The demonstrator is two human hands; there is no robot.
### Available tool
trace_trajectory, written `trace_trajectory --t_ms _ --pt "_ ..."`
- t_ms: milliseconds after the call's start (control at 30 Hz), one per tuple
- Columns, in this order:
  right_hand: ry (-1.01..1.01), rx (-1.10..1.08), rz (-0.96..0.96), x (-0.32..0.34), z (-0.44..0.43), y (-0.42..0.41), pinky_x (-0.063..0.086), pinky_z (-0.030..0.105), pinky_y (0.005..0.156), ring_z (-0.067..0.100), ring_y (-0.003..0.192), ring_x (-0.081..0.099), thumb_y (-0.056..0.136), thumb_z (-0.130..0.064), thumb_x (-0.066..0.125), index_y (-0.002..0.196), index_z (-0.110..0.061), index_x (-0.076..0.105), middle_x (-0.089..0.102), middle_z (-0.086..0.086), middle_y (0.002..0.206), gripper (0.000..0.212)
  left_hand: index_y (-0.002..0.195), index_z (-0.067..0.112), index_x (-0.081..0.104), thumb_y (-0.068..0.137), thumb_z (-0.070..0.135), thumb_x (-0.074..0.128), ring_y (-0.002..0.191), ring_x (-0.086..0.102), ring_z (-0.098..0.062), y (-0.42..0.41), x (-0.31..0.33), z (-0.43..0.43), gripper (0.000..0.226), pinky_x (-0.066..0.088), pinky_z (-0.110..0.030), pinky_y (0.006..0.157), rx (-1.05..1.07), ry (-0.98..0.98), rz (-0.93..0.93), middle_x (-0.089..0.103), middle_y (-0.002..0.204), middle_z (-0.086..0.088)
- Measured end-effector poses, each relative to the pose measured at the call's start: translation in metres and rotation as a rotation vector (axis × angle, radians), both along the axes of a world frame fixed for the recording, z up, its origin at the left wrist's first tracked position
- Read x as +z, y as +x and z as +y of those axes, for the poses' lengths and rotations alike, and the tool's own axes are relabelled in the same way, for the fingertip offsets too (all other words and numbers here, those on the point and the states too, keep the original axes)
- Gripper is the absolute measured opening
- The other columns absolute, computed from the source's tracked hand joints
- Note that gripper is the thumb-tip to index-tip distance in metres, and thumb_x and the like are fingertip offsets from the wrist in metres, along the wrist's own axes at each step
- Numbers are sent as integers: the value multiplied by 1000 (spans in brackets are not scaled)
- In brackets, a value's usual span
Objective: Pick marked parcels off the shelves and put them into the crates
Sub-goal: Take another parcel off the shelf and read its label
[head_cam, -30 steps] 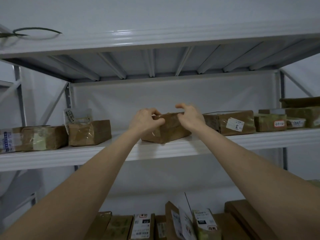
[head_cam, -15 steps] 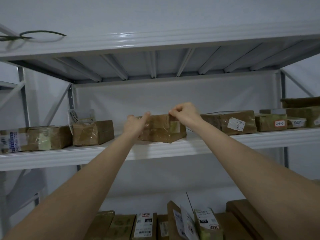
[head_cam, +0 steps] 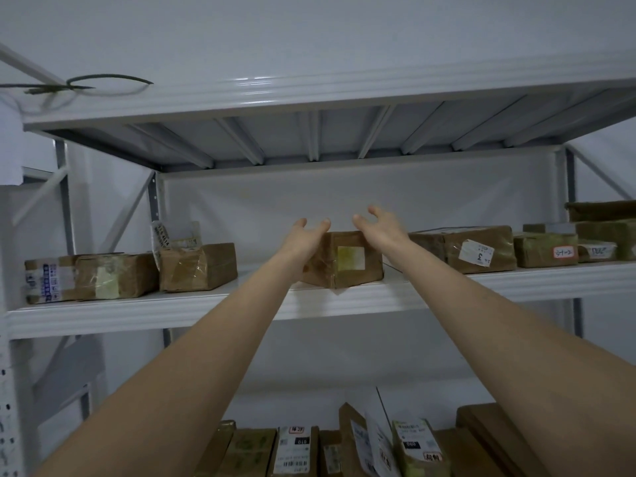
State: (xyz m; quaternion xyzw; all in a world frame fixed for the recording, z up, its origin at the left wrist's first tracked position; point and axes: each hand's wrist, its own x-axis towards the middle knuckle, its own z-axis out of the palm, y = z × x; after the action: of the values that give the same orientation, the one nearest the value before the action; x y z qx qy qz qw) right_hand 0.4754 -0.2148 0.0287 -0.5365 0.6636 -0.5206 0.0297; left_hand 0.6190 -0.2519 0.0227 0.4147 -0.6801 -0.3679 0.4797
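Observation:
A small brown cardboard parcel (head_cam: pixel 347 261) with a pale yellow label lies on the white upper shelf (head_cam: pixel 213 304), one corner near the front edge. My left hand (head_cam: pixel 304 237) rests against its left top edge with the fingers straight. Just above the parcel's right top corner, my right hand (head_cam: pixel 380 228) hovers with its fingers spread and loosely bent, holding nothing. Both arms reach up from below.
More brown parcels line the same shelf: two at the left (head_cam: pixel 93 278) (head_cam: pixel 198 266), one marked "3" (head_cam: pixel 476 251) at the right, then others with labels (head_cam: pixel 547 251). The lower shelf holds several labelled parcels (head_cam: pixel 296 451). A metal shelf deck (head_cam: pixel 309 139) sits overhead.
Both hands gripped and turned the parcel on the shelf, then let go. It now shows a face with a yellow label, and the fingers have opened above it.

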Motion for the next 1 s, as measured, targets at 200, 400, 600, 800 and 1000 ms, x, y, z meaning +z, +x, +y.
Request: trace_trajectory --t_ms 200,400,600,800,1000 --pt "-8 21 -215 -8 15 4 44 34 88 30 110 58 99 -47 40 118 -3 61 63 14 118 52 127 9 48 98 46 44 99 58 -24 8 0 7 47 48 -37 83 -1 77 89 56 122 -10" --pt "158 284 -537 -14 45 9 47 40 94 20 99 58 86 -32 60 95 -18 59 60 3 107 16 96 13 54 97 29 50 78 59 -16 21 -8 25 17 52 -30 78 -18 169 226 62 88 -4" --pt "133 423 -568 -31 66 14 54 34 76 22 86 61 86 -18 53 117 -23 58 63 1 96 32 101 23 59 94 25 50 93 62 -21 31 -28 53 11 53 -37 86 -43 180 226 65 97 -2" --pt "37 417 -562 -59 85 29 51 29 64 13 83 61 85 -19 63 132 -28 48 65 -3 107 51 117 28 58 95 26 48 86 64 -20 45 -60 77 24 55 -35 77 -24 145 291 68 98 -2" --pt "-55 308 -540 -104 106 49 53 31 69 14 84 62 87 -16 62 136 -29 43 61 1 115 54 136 30 48 94 31 54 98 65 -24 63 -98 95 42 56 -37 75 -58 148 265 68 111 -3"
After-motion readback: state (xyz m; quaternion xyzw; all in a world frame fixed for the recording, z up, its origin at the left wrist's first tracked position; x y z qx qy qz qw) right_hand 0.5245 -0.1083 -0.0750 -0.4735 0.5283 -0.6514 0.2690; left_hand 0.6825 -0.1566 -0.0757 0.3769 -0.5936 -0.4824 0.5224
